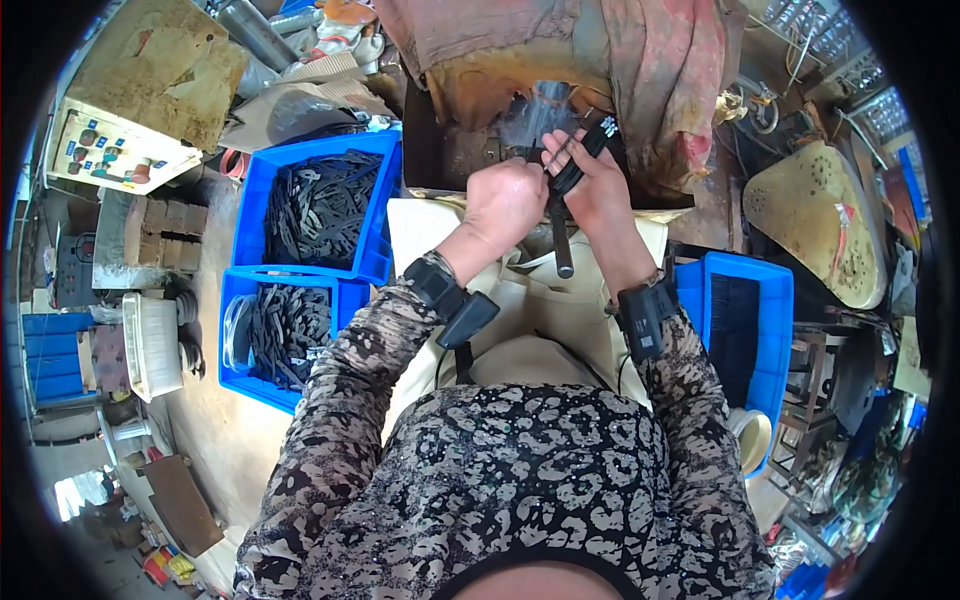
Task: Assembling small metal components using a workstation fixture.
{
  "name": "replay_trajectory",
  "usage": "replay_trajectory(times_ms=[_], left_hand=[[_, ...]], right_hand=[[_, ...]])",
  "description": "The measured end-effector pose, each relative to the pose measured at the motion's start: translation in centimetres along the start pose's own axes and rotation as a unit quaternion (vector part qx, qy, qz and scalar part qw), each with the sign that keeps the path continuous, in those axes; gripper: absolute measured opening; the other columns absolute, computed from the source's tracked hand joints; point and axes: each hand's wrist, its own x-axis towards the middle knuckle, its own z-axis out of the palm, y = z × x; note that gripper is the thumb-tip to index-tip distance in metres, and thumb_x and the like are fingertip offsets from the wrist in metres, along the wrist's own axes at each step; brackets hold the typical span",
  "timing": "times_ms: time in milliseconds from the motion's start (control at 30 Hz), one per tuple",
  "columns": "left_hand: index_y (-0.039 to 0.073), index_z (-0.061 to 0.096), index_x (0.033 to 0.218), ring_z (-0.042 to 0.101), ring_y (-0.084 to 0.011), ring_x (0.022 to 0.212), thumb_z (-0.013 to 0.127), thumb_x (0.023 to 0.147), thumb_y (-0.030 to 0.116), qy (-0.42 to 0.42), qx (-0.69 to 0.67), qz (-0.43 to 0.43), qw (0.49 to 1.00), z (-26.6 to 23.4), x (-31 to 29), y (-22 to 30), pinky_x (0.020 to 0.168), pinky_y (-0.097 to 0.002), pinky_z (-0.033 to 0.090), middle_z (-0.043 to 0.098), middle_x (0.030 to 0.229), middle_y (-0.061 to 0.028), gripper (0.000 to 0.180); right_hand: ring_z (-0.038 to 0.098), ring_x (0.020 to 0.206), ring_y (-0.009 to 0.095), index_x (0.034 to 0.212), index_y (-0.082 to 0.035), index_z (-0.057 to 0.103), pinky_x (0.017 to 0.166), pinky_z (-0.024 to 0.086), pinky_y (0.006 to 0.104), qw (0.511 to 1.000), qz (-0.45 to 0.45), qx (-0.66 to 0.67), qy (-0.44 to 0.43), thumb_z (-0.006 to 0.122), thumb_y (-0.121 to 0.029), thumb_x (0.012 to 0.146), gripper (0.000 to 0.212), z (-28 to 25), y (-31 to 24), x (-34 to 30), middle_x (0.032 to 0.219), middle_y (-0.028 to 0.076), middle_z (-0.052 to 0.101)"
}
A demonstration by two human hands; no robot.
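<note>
In front of my chest both hands meet at the mouth of a brown, cloth-draped box (430,150). My left hand (505,203) is closed in a fist, its fingertips pressed near a grey, blurred part (547,105) inside the box. What this fist pinches is hidden. My right hand (606,200) lies palm up beside it, fingers curled round a bundle of thin black strips (568,178) with pale marks at their far ends. Between the wrists a dark rod (561,240) points down toward my lap, which a cream apron (490,290) covers.
Two blue bins (393,210) of loose black strips stand at my left. At my right another blue bin (783,320) holds dark pieces and a cream round container (750,440). Reddish stained cloth (660,80) hangs over the box. A worn stool seat (815,225) is farther right.
</note>
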Motion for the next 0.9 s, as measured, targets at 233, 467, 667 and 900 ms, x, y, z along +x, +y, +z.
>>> replay_trajectory(times_ms=[233, 467, 667, 900], left_hand=[[0.008, 0.06, 0.067, 0.061, -0.0286, 0.064, 0.065, 0.078, 0.016, 0.031, -0.027, -0.019, 0.999, -0.1, -0.3, 0.2, 0.056, -0.0392, 0.049, 0.059, 0.067, -0.0093, 0.014], [0.008, 0.06, 0.068, 0.061, -0.0278, 0.062, 0.064, 0.078, 0.015, 0.048, -0.023, 0.003, 0.999, -1.7, -0.4, 1.0, 0.054, -0.038, 0.049, 0.059, 0.067, -0.0084, 0.013], [0.007, 0.061, 0.069, 0.062, -0.0265, 0.057, 0.062, 0.079, 0.016, 0.0, 0.026, 0.041, 0.999, -1.3, -1.7, 1.9, 0.051, -0.0371, 0.05, 0.058, 0.065, -0.0098, 0.014], [0.004, 0.065, 0.079, 0.061, -0.0288, 0.059, 0.065, 0.08, 0.019, -0.105, 0.026, 0.006, 0.994, -1.7, -3.0, 2.4, 0.052, -0.0386, 0.05, 0.06, 0.071, -0.0128, 0.015]], right_hand=[[0.058, 0.108, 0.032, 0.112, -0.003, 0.05, 0.093, 0.049, 0.0439, 0.999, -0.012, -0.042, -0.024, 0.051, -0.005, 0.096, 0.016, -0.8, 0.5, -0.3, 0.11, 0.017, 0.058], [0.057, 0.086, 0.02, 0.107, -0.007, 0.056, 0.081, 0.048, 0.0374, 0.996, 0.067, -0.059, -0.004, 0.058, -0.021, 0.095, 0.019, -0.9, 0.0, -0.7, 0.093, 0.006, 0.059], [0.057, 0.084, 0.018, 0.104, -0.007, 0.058, 0.082, 0.047, 0.0384, 0.997, 0.076, 0.01, 0.017, 0.061, -0.022, 0.093, 0.018, 0.1, 0.3, -0.8, 0.092, 0.004, 0.059], [0.056, 0.081, 0.018, 0.108, -0.006, 0.056, 0.075, 0.049, 0.035, 0.996, 0.039, -0.082, 0.02, 0.058, -0.01, 0.093, 0.016, -1.1, 1.2, -0.7, 0.092, 0.007, 0.059]])
